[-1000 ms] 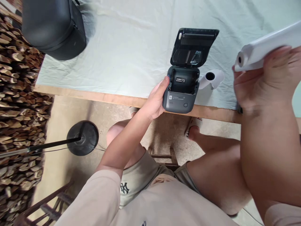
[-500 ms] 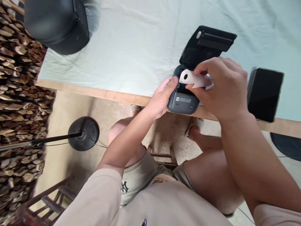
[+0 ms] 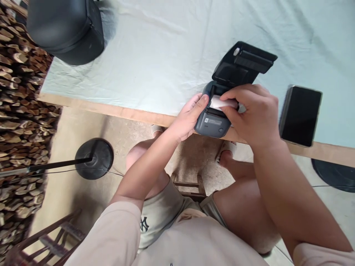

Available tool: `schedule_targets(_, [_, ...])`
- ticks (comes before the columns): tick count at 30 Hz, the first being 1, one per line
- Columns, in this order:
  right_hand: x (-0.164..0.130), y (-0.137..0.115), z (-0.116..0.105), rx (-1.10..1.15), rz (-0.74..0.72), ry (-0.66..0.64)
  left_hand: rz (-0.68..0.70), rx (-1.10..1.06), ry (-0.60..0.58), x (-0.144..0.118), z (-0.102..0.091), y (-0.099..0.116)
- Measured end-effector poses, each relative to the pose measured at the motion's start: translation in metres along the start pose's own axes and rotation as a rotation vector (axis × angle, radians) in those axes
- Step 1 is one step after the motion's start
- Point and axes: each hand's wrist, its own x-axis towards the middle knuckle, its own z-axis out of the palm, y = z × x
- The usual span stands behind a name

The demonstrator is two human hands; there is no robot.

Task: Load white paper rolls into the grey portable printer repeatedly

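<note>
A dark grey label printer (image 3: pixel 213 125) stands at the table's front edge with its black lid (image 3: pixel 235 70) swung up and back. My left hand (image 3: pixel 192 112) grips the printer's left side, thumb on the rim. Inside the printer's compartment lies a white paper roll (image 3: pixel 217 102), its axis running left to right. My right hand (image 3: pixel 252 111) pinches the roll between thumb and fingers from the right. The right end of the roll is partly hidden by those fingers.
A phone (image 3: pixel 301 116) with a dark screen lies right of my right hand. At the back left stands a black case (image 3: pixel 66 29) on the pale cloth (image 3: pixel 152 55). Below the table are a round black stand base (image 3: pixel 94 159) and a wooden stool (image 3: pixel 52 240). Stacked firewood (image 3: pixel 19 140) lines the left.
My right hand has lowered the paper roll into the printer's compartment, so the roll's open end no longer shows. My left hand stays on the printer. The view has shifted slightly.
</note>
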Motion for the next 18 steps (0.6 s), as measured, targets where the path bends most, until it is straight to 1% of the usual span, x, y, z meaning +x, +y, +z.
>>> schedule_targets(3, [-0.002, -0.003, -0.003, -0.034, -0.051, 0.127, -0.011, -0.014, -0.010, 0.001, -0.002, -0.001])
schedule_targets(5, [-0.005, -0.006, -0.001, -0.016, -0.156, 0.236, -0.027, -0.041, -0.015, 0.002, -0.005, -0.001])
schedule_targets(6, [-0.007, -0.008, 0.001, 0.004, -0.209, 0.263, -0.036, -0.064, -0.025, 0.003, -0.006, -0.001])
schedule_targets(8, [-0.011, -0.012, 0.006, 0.025, -0.252, 0.245, -0.046, -0.108, -0.055, 0.004, -0.008, -0.001])
schedule_targets(11, [-0.015, -0.017, 0.011, 0.019, -0.197, 0.148, -0.016, -0.103, -0.086, 0.004, -0.012, 0.000])
schedule_targets(12, [-0.016, -0.018, 0.011, 0.029, -0.183, 0.135, 0.001, -0.087, -0.088, 0.003, -0.013, 0.001])
schedule_targets(14, [-0.016, -0.019, 0.010, 0.105, -0.194, 0.146, 0.021, -0.065, -0.102, 0.002, -0.014, 0.001])
schedule_targets(16, [-0.015, -0.017, 0.009, 0.218, -0.202, 0.195, 0.025, -0.064, -0.124, 0.000, -0.014, 0.001])
schedule_targets(18, [-0.013, -0.012, 0.007, 0.315, -0.132, 0.263, 0.034, -0.058, -0.136, -0.002, -0.014, 0.001])
